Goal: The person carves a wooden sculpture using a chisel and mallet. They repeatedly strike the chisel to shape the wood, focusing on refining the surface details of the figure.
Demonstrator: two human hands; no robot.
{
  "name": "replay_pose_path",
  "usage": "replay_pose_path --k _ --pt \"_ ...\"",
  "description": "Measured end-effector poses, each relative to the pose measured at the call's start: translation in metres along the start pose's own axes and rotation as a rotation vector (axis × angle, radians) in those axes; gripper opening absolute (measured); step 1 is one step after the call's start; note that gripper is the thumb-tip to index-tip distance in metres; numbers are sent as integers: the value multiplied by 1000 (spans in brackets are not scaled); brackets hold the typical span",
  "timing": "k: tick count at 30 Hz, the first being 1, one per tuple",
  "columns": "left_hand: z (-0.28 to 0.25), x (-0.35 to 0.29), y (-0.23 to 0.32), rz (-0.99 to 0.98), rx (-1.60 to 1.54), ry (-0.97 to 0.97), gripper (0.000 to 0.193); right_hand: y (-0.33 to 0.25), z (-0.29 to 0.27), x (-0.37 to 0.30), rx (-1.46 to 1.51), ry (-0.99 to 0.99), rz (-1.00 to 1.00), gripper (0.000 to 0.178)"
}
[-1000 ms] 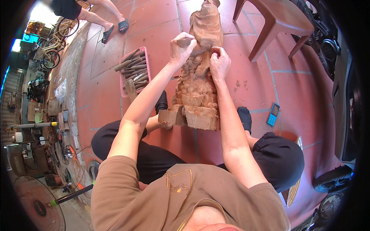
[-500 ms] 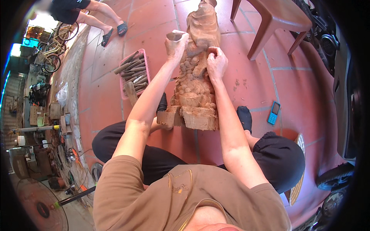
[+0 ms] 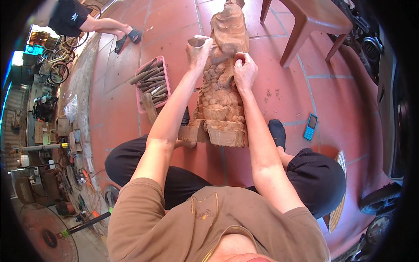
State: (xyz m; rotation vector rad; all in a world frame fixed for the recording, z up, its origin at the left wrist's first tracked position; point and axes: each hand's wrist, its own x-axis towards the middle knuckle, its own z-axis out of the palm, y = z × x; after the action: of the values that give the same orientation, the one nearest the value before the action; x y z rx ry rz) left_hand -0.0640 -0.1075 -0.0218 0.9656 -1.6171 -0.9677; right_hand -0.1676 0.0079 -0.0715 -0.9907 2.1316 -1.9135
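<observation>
Left grip clenching tool handle, right grip unclear, carving between, bystander's legs shifted

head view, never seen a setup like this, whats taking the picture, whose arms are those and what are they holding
There is no robot here. A wide fisheye camera on a person's head looks down, so straight edges bend and you see the wearer's own arms. The left hand grips a brown rounded handle; its working end is hidden. The right hand is curled at the edge of a brown carved wooden figure; I can't tell whether it holds anything. On the red tiled floor are a pink plastic basket of slim brown-handled tools and a blue keypad phone.
</observation>
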Motion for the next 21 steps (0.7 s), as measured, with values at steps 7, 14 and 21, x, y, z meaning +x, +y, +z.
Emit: replay_pose_path --k 7,14,21 --pt "2 -29 25 212 149 -160 10 7 0 2 17 17 26 16" --pt "-3 -22 28 -130 -104 -46 10 0 2 -3 25 23 21 16" --pt "3 3 18 0 -3 -21 8 5 2 1 36 31 13 17"
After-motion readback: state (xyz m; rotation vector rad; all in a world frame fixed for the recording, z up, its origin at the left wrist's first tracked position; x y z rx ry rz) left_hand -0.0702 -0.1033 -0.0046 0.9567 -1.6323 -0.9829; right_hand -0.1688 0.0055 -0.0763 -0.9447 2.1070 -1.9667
